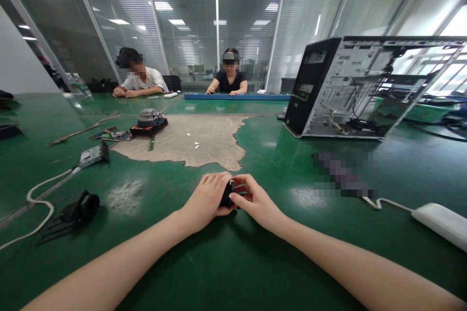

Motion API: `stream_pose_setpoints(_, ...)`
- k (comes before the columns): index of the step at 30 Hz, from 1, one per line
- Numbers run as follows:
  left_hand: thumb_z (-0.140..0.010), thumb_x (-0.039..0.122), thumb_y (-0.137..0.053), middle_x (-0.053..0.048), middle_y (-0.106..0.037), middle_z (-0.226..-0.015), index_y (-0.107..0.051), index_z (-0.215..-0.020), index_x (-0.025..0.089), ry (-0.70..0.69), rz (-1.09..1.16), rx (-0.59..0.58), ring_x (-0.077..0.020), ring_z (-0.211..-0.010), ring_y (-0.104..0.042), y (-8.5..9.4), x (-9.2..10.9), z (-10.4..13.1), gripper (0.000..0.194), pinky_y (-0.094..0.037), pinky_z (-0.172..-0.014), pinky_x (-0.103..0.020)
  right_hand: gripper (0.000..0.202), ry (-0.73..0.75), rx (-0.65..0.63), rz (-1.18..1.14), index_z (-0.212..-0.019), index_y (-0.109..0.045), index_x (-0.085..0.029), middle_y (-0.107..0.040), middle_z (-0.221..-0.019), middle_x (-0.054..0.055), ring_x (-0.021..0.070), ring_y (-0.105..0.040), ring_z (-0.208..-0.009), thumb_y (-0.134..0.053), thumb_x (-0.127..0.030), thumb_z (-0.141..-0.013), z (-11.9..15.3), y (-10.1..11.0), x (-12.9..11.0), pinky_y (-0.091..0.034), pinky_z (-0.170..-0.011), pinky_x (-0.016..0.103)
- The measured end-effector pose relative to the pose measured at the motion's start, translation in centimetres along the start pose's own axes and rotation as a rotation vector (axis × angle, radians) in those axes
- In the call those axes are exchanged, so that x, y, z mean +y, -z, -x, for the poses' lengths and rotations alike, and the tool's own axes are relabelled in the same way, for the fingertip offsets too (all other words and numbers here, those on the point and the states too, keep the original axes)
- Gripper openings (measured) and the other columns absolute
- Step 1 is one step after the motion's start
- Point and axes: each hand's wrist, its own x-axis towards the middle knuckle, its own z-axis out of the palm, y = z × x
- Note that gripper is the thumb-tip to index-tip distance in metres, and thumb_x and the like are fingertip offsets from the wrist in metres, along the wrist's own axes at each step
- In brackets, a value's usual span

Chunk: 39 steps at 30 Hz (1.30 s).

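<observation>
Both of my hands meet around a small black object (227, 194) just above the green table, near the middle of the view. My left hand (208, 198) wraps around its left side, with the fingers curled over the top. From the right, my right hand (256, 199) pinches its edge between thumb and fingers. Much of the object is covered by the hands, so I cannot tell its kind. A torn brown sheet (204, 143) with small white scraps lies just beyond my hands.
An opened black computer case (314, 87) stands at the right. A fan heatsink (149, 119), a circuit board (111, 134), a metal drive bracket (93, 154) and a black strap (82, 209) lie to the left. A white power bank (443, 223) sits right. Two people sit across the table.
</observation>
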Motion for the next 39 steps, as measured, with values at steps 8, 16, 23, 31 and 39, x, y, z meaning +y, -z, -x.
stream_pose_setpoints(8,-0.065,0.020,-0.061,-0.009,-0.047,-0.113,-0.031,-0.113,0.017,-0.004,0.012,-0.011,-0.0236,-0.103,-0.044,0.20,0.12,-0.02,0.057,-0.034,-0.088,-0.039,0.020,0.166,0.040,0.135,-0.092,-0.049,-0.021,-0.049,-0.096,0.003,0.0142,-0.051,-0.089,-0.054,-0.022,-0.073,0.54,0.20,-0.54,-0.048,-0.069,0.026)
stream_pose_setpoints(16,-0.065,0.023,-0.061,-0.009,-0.049,-0.111,-0.032,-0.112,0.018,0.003,0.019,-0.002,-0.0240,-0.101,-0.046,0.22,0.13,-0.08,0.055,-0.035,-0.086,-0.040,0.025,0.018,-0.010,0.032,-0.099,-0.044,-0.020,-0.051,-0.095,0.004,0.0138,-0.053,-0.084,-0.050,-0.023,-0.076,0.21,0.03,-0.40,-0.050,-0.065,0.027)
stream_pose_setpoints(23,-0.064,0.021,-0.060,-0.009,-0.049,-0.111,-0.031,-0.113,0.018,0.004,0.019,-0.010,-0.0232,-0.102,-0.046,0.48,0.26,-0.04,0.057,-0.036,-0.086,-0.040,0.017,0.180,0.033,0.108,-0.092,-0.050,-0.022,-0.048,-0.099,0.004,0.0149,-0.050,-0.091,-0.051,-0.022,-0.075,0.51,0.04,-0.43,-0.049,-0.070,0.027)
stream_pose_setpoints(31,-0.064,0.023,-0.061,-0.010,-0.049,-0.111,-0.032,-0.113,0.017,0.013,0.005,-0.018,-0.0237,-0.103,-0.045,0.21,0.13,-0.01,0.058,-0.035,-0.086,-0.039,0.024,0.025,-0.018,-0.007,-0.099,-0.043,-0.020,-0.051,-0.095,0.004,0.0136,-0.054,-0.082,-0.050,-0.023,-0.076,0.11,-0.04,0.02,-0.050,-0.067,0.028)
stream_pose_setpoints(39,-0.062,0.018,-0.061,-0.009,-0.048,-0.112,-0.031,-0.113,0.018,0.015,0.010,-0.028,-0.0235,-0.103,-0.045,0.45,0.19,-0.03,0.059,-0.035,-0.087,-0.040,0.018,0.174,0.023,0.102,-0.091,-0.048,-0.021,-0.048,-0.097,0.003,0.0152,-0.050,-0.092,-0.052,-0.019,-0.073,0.54,0.00,-0.69,-0.048,-0.067,0.026)
